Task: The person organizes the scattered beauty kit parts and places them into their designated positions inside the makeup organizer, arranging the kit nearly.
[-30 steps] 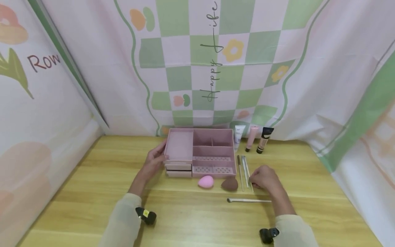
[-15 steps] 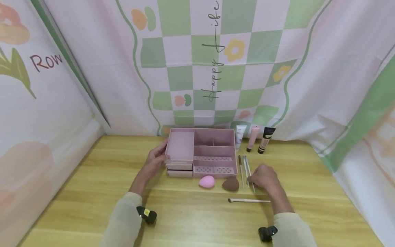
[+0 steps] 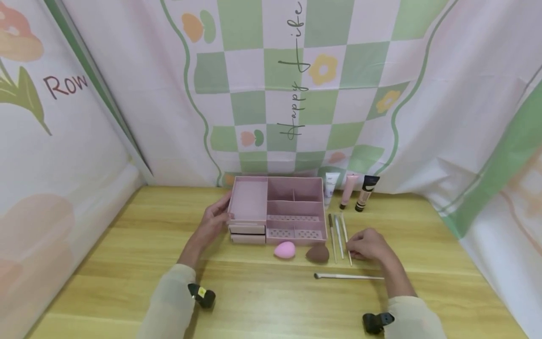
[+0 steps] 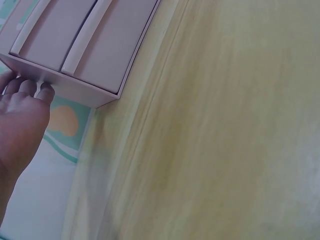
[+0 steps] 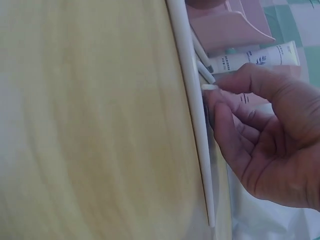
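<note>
My left hand (image 3: 213, 219) rests against the left side of a pink makeup organizer (image 3: 250, 197), its fingers along the side wall and the thumb at the front corner. My right hand (image 3: 367, 244) pinches the lower end of a pale makeup brush (image 3: 345, 230). In the right wrist view that brush's white tip (image 5: 209, 87) shows between thumb and fingers. To its left lie a second pale brush (image 3: 338, 237) and a brown-headed brush (image 3: 332, 238). Another makeup brush (image 3: 347, 276) lies crosswise nearer the front, its far end reaching in front of the right wrist.
A pink sponge (image 3: 285, 250) and a brown sponge (image 3: 318, 253) sit before the organizer. Behind the brushes stand a white tube (image 3: 330, 188), a pink tube (image 3: 348, 190) and a black-capped tube (image 3: 366, 193). A printed curtain (image 3: 283, 108) hangs behind the wooden table (image 3: 262, 301).
My right hand has shifted slightly right, and the brush it pinches now lies apart from the neighbouring pale brush. My left hand stays at the organizer.
</note>
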`<act>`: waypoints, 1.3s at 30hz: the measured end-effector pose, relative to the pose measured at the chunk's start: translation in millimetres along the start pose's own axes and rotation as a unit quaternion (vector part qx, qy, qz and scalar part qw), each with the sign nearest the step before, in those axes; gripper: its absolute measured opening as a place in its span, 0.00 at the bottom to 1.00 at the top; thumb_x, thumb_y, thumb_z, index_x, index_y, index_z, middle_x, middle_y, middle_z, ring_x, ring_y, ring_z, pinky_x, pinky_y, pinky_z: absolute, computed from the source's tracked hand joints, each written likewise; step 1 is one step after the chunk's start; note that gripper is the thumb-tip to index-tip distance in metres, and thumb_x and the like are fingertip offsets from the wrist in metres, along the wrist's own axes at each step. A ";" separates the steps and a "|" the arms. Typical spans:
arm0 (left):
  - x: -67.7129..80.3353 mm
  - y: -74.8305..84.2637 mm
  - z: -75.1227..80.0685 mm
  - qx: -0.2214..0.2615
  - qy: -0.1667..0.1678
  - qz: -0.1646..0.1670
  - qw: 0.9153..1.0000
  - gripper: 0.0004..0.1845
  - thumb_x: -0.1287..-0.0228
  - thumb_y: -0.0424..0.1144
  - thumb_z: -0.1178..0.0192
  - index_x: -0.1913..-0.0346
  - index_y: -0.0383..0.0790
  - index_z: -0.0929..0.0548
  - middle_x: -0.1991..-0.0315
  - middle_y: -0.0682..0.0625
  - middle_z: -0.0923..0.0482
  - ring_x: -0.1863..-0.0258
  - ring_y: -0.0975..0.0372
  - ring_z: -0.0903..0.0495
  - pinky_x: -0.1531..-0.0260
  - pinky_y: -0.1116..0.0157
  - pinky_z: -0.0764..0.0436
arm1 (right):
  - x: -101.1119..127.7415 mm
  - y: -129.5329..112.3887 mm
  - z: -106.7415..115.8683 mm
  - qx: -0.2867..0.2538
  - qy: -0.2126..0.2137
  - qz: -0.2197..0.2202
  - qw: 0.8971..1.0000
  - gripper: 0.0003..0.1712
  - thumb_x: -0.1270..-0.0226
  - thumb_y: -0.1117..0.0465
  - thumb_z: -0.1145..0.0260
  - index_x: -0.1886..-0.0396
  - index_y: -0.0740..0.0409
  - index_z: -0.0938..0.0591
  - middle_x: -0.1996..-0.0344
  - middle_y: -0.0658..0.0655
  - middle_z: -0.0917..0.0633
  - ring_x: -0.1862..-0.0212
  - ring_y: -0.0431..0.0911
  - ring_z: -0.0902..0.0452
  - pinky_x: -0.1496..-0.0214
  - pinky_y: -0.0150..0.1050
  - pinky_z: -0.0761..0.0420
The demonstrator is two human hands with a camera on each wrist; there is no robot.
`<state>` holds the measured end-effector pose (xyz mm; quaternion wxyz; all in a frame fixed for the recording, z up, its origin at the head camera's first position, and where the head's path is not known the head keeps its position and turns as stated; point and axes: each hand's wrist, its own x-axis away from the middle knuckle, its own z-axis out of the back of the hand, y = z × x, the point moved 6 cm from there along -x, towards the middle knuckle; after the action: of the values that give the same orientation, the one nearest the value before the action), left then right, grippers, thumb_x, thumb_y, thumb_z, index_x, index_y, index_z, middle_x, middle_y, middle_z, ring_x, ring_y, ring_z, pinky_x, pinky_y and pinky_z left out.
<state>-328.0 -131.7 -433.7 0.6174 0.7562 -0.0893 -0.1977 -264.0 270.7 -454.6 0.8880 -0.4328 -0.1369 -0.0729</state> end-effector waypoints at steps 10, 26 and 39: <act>-0.7 0.1 -1.7 -0.003 0.004 -0.009 1.000 0.40 0.40 0.22 0.52 0.24 0.32 0.54 0.20 0.41 0.61 0.20 0.49 0.60 0.22 0.57 0.54 | 2.5 -0.6 0.8 -0.075 -0.046 0.031 0.996 0.18 0.36 0.68 0.37 0.53 0.80 0.22 0.69 0.55 0.14 0.69 0.38 0.20 0.65 0.30 0.14; 0.3 1.4 -4.6 0.019 0.002 -0.004 1.000 0.41 0.40 0.22 0.52 0.24 0.33 0.55 0.20 0.43 0.62 0.20 0.50 0.61 0.22 0.56 0.55 | 12.1 -15.1 8.5 -0.136 -0.090 0.071 0.984 0.26 0.35 0.65 0.37 0.43 0.79 0.27 0.63 0.49 0.13 0.62 0.38 0.17 0.54 0.33 0.13; -0.2 -0.7 -3.5 0.022 0.004 0.003 1.000 0.40 0.38 0.22 0.53 0.24 0.34 0.54 0.20 0.43 0.62 0.20 0.50 0.61 0.21 0.55 0.55 | 11.4 -40.2 -1.0 -0.159 -0.098 0.092 0.978 0.29 0.34 0.64 0.37 0.40 0.82 0.32 0.60 0.50 0.14 0.60 0.36 0.17 0.50 0.32 0.14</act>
<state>-326.8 -128.3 -433.8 0.6015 0.7703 -0.0936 -0.1902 -262.9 245.0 -421.6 0.7930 -0.5843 -0.1698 0.0312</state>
